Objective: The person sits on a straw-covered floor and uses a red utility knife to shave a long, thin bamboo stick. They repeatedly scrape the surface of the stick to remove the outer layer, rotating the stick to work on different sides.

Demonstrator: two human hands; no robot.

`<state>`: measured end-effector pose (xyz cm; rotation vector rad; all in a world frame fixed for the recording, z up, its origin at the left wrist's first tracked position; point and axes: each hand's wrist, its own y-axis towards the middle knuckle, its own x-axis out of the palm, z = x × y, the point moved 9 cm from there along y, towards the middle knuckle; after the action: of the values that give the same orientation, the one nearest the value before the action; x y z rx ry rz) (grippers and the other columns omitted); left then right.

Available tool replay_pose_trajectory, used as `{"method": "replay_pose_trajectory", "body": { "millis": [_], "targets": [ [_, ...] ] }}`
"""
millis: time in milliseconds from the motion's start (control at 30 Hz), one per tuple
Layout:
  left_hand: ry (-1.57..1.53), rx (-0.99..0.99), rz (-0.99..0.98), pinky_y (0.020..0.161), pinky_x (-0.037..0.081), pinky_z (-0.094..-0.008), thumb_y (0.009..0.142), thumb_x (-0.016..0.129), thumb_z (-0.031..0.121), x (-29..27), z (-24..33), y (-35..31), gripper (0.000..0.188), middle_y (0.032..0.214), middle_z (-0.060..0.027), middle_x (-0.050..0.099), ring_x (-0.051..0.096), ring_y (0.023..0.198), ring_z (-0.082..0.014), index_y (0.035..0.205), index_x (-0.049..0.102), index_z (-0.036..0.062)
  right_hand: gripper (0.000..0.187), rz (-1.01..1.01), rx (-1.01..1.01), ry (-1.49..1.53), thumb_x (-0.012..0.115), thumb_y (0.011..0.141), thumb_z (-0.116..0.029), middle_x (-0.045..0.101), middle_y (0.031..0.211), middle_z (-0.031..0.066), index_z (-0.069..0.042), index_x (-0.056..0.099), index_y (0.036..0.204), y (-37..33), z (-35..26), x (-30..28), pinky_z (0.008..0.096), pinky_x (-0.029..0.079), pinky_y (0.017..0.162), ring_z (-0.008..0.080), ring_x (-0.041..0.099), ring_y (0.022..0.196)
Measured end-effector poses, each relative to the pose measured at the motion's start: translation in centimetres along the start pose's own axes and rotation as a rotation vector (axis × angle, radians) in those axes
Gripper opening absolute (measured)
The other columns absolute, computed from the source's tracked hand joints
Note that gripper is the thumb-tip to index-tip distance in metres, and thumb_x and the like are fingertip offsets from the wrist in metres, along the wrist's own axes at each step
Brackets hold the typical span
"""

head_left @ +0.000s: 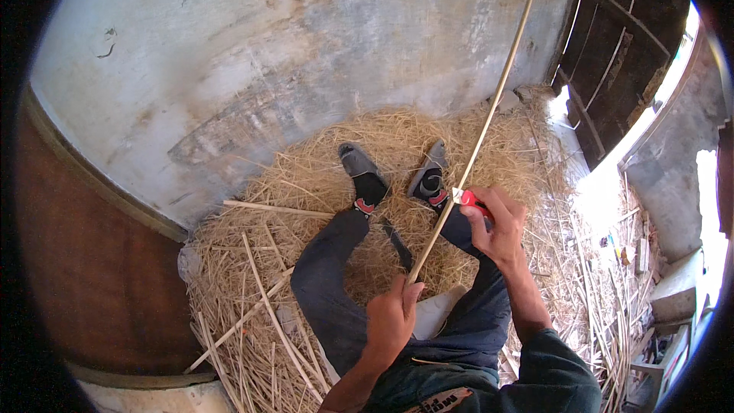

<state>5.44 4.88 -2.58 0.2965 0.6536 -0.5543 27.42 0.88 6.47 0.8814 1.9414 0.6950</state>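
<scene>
— What have you got hold of there?

— A long thin cane; my left hand is closed round its lower end over my lap, and my right hand is closed on a small red-handled tool set against the cane higher up; the hands are apart, both gripping.

— And the cane runs where?

— From my lap up past my feet, slanting toward the grey wall; I'm sitting on a heap of straw.

— How do you work it cleanly?

— I'd judge: keep the left grip firm so the cane can't twist; hold the tool flat along it; draw away from my legs and fingers, in one even pull.
</scene>
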Motion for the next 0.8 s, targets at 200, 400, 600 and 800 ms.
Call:
{"method": "replay_pose_trajectory", "body": {
  "millis": [200,400,600,800],
  "targets": [
    [-0.001,0.013,-0.016,0.047,0.044,-0.0476,0.108,0.057,0.032,0.5,-1.2,-0.5,0.032,0.059,-0.0171,0.056,0.062,0.053,-0.0397,0.093,0.059,0.0039,0.024,-0.057,-0.060,-0.010,0.080,0.087,-0.020,0.070,0.082,0.0098,-0.007,0.074,0.105,0.0,-0.1,0.3,0.0357,0.053,0.057,0.0269,0.069,0.066],
    [-0.014,0.064,0.054,0.046,0.043,-0.0447,0.110,0.055,0.032,0.1,-1.6,-1.5,0.034,0.058,-0.0153,0.055,0.062,0.050,-0.0355,0.094,0.061,0.0024,0.024,-0.048,-0.062,-0.011,0.081,0.085,-0.019,0.070,0.082,0.0085,-0.008,0.074,0.105,0.3,1.0,1.0,0.0354,0.053,0.057,0.0267,0.069,0.065],
    [-0.011,0.002,0.014,0.046,0.043,-0.0441,0.110,0.053,0.033,-0.3,-2.4,-1.6,0.036,0.058,-0.0150,0.054,0.060,0.049,-0.0354,0.094,0.062,0.0019,0.026,-0.058,-0.111,0.012,0.082,0.084,-0.017,0.070,0.081,0.0084,-0.008,0.074,0.107,0.5,0.7,1.8,0.0356,0.054,0.058,0.0266,0.069,0.065],
    [0.028,-0.002,0.020,0.046,0.044,-0.0457,0.110,0.053,0.034,-0.7,-2.8,-1.7,0.037,0.057,-0.0154,0.054,0.061,0.050,-0.0374,0.092,0.060,0.0027,0.027,-0.076,-0.115,0.003,0.082,0.083,-0.017,0.070,0.082,0.0082,-0.008,0.073,0.107,0.8,0.4,2.4,0.0355,0.053,0.057,0.0266,0.068,0.064]
  ]
}}
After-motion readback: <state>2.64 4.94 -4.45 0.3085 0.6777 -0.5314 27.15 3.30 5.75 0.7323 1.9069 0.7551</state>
